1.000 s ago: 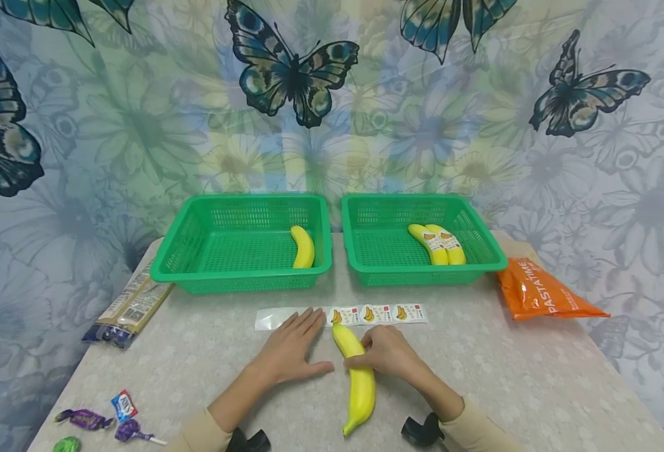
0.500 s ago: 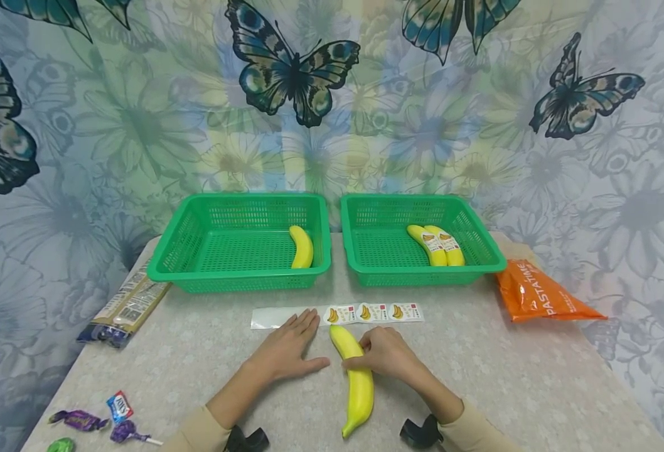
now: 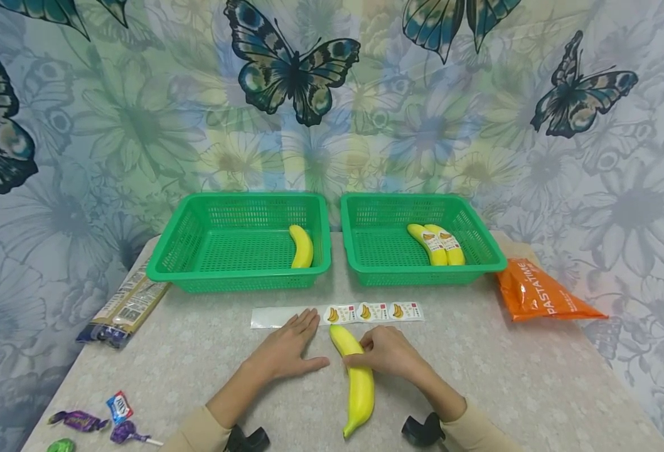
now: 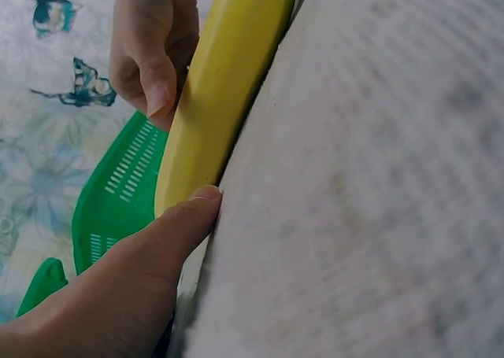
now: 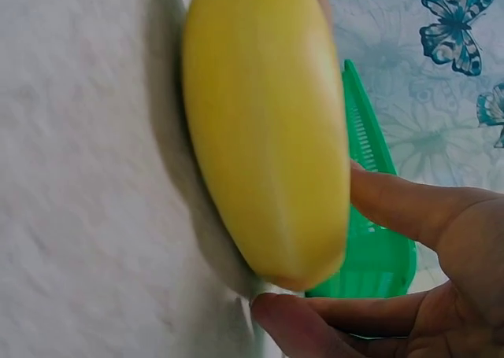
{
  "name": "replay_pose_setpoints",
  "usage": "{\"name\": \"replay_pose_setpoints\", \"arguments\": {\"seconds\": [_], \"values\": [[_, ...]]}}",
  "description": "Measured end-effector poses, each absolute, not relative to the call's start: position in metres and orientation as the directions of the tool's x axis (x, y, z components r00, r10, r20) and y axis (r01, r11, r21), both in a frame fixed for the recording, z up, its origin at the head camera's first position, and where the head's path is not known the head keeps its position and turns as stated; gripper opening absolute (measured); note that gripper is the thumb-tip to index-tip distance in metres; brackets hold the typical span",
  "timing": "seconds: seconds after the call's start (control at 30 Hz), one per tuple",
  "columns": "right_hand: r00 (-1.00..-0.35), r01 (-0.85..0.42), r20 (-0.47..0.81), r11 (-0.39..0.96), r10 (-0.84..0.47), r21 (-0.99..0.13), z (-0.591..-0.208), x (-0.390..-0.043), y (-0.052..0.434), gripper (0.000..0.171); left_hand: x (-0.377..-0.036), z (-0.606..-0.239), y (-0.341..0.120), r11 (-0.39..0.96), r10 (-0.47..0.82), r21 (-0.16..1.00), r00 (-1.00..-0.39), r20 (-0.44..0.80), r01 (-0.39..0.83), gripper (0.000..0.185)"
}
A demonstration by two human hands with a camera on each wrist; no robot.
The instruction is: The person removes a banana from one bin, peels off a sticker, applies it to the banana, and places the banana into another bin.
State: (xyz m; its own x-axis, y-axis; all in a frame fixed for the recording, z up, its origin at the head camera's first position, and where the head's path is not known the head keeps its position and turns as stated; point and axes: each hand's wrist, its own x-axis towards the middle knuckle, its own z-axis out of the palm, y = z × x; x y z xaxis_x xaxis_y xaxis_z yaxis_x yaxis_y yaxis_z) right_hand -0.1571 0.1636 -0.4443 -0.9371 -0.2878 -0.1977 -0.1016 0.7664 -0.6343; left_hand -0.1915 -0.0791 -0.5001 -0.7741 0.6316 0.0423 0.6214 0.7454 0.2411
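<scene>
"Where do you have the banana [image 3: 362, 392]?"

"I see it lying lengthwise on the table [image 3: 513, 383], its far tip just beside the strip of stickers [image 3: 348, 314]."

"And the right hand [image 3: 391, 353]?"

"Holding the banana toward its far end: thumb laid across it, fingers curled at its right side (my right wrist camera is mostly yellow)."

"Left hand [image 3: 287, 353]?"

"Flat, to the banana's left, fingers straight over the bare part of the strip, thumb spread wide toward the banana. From the head camera I can see a gap there."

"What's farther off?"

"Beyond the banana to the left, a green basket [image 3: 236, 277] with one unlabelled banana [image 3: 302, 248]; beyond it to the right, another basket [image 3: 422, 272] with two labelled bananas [image 3: 439, 245], touching."
</scene>
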Motion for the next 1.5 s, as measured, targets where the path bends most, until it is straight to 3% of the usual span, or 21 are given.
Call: {"name": "replay_pose_setpoints", "arguments": {"seconds": [0.23,0.43,0.6,1.0,1.27,1.5], "values": [[-0.966,-0.093,-0.138,0.786,-0.221,-0.611,-0.435,-0.171,0.172,0.046,-0.192,-0.501,-0.08,0.754,0.614,0.267,-0.788,0.039,0.601,0.094],[-0.95,-0.238,-0.012,0.746,-0.313,-0.622,-0.436,-0.193,0.174,0.028,-0.191,-0.501,-0.08,0.743,0.62,0.288,-0.784,0.041,0.603,0.093],[-0.925,-0.32,0.027,0.739,-0.378,-0.593,-0.438,-0.217,0.166,0.025,-0.191,-0.502,-0.08,0.735,0.631,0.276,-0.774,0.054,0.619,0.092],[-0.844,-0.46,-0.049,0.768,-0.534,-0.445,-0.456,-0.257,0.142,0.037,-0.192,-0.504,-0.081,0.74,0.627,0.292,-0.779,0.031,0.607,0.094],[-0.782,-0.572,-0.041,0.742,-0.623,-0.35,-0.459,-0.26,0.137,0.036,-0.19,-0.502,-0.08,0.744,0.624,0.293,-0.781,0.015,0.601,0.095],[-0.767,-0.601,-0.045,0.74,-0.641,-0.303,-0.457,-0.263,0.134,0.033,-0.193,-0.504,-0.08,0.747,0.625,0.281,-0.781,0.014,0.603,0.094]]}}
